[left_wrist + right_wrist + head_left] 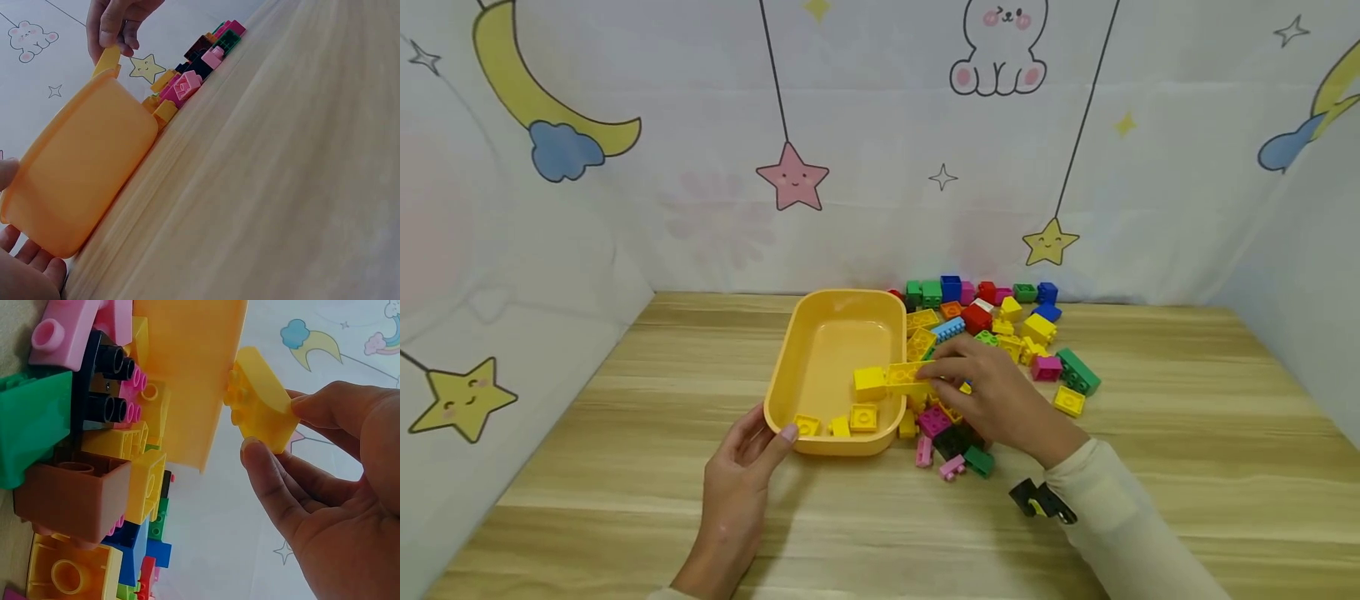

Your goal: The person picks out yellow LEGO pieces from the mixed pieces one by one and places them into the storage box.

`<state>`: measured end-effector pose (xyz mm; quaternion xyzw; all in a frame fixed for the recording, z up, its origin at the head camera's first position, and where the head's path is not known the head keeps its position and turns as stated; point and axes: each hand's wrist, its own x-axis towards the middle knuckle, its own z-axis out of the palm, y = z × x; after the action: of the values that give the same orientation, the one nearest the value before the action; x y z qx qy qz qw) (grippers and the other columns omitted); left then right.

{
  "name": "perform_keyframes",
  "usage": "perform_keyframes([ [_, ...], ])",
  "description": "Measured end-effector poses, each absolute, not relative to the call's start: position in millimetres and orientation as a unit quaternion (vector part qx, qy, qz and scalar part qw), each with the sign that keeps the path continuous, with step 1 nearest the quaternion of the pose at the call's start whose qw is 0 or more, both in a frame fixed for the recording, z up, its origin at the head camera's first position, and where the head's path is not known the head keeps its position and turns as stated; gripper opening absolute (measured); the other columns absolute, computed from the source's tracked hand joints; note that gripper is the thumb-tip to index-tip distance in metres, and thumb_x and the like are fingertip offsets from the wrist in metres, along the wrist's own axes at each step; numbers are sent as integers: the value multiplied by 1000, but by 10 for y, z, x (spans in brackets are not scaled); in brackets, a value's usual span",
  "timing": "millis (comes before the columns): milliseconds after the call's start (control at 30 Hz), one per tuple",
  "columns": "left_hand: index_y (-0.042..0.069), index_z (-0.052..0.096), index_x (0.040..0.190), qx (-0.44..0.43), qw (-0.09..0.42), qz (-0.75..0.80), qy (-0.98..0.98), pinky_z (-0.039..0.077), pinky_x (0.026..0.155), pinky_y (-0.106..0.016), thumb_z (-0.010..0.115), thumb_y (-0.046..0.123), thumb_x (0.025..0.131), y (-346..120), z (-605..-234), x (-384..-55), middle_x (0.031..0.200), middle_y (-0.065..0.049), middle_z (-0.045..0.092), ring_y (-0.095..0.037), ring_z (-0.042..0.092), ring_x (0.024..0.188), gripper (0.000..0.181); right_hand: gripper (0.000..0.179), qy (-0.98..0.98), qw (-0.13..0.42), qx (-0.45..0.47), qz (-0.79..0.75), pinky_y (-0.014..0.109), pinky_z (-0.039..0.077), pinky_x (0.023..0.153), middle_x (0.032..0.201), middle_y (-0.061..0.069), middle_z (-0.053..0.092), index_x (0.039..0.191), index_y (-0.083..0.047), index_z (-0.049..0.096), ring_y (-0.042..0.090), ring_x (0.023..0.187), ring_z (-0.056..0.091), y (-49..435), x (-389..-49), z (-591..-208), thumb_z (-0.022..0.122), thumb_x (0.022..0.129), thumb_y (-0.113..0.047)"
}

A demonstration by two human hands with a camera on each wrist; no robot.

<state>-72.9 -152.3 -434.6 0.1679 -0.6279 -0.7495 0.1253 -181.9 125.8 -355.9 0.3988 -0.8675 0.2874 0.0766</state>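
My left hand (741, 475) grips the near-left corner of a yellow-orange plastic tray (835, 310), its thumb at the rim and its fingers against the outer wall. In the left wrist view the tray wall (87, 162) stands on the table. My right hand (992, 392) pinches a long yellow toy brick (906, 378) across the tray's right rim. The right wrist view shows this yellow brick (265, 403) between thumb and fingertips, studs facing the tray. A yellow block (870, 383) appears at its left end, over the tray. Several small yellow bricks (863, 417) lie inside along the near side.
A loose heap of coloured bricks (977, 317) spreads right of the tray, partly behind my right hand. Near it lie a green brick (1078, 372) and a pink brick (952, 467). A white patterned cloth (880, 217) stands behind the wooden table (625, 467).
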Motion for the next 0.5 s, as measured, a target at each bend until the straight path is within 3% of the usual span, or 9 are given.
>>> perform_keyframes([
  [500,5,44,148,169,125,-750,-627,45,98,-19,75,15,93,-1521,-4332,-729,146,-11,47,-17,49,131,64,18,-869,74,395,288,28,58,80,107,1,61,107,-13,79,15,93,58,1247,-1816,-3552,73,92,-4],
])
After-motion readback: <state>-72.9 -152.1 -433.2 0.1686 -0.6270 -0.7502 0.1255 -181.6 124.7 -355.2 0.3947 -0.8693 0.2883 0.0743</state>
